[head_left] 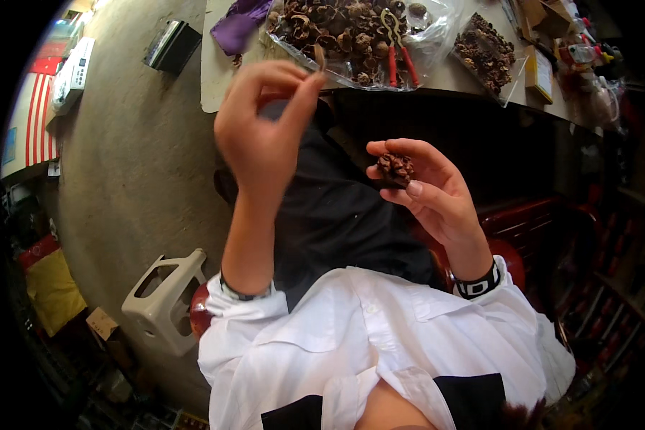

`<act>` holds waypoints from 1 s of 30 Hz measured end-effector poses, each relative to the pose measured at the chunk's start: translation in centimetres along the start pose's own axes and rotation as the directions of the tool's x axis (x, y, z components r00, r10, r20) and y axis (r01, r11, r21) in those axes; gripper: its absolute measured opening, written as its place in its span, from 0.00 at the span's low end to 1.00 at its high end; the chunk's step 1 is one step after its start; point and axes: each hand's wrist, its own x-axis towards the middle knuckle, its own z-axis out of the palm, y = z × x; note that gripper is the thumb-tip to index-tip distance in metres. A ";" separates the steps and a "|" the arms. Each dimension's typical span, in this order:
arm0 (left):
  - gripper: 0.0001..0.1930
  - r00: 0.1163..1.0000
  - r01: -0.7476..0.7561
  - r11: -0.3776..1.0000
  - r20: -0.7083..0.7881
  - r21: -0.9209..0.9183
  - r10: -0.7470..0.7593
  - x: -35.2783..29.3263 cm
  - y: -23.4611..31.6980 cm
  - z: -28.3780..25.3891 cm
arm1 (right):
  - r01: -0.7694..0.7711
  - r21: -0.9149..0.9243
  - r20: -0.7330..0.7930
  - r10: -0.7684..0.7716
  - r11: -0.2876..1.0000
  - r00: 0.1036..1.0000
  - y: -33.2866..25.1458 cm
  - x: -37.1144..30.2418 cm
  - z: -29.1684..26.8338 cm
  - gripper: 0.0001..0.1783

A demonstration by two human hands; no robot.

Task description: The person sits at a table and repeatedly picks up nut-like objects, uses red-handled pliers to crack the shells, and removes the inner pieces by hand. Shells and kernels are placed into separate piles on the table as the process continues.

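My right hand (441,188) grips a brown, wrinkled walnut kernel (395,168) between thumb and fingertips, above my lap. Raised to the table's near edge, my left hand (261,122) is slightly blurred. Its thumb and forefinger pinch a thin brown piece of walnut shell (319,57). Just beyond that hand, a heap of broken walnut shells (344,32) lies on clear plastic. A nutcracker (401,63) with red handles rests on the right side of the heap. Farther right, walnut kernels (484,51) are gathered on another clear plastic sheet or bag.
The pale table (218,79) spans the top, with a purple cloth or bag (240,25) at its left. A yellow box (539,74) and assorted items stand at its right. A beige plastic stool (154,304) and a dark box (172,46) are on the concrete floor, left.
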 end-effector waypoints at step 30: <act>0.12 0.593 0.791 0.166 0.672 -0.588 -0.443 -7.2 2.4 4.4 | 0.235 -0.791 -0.090 -0.488 0.565 0.868 -0.5 -0.5 -0.4 0.24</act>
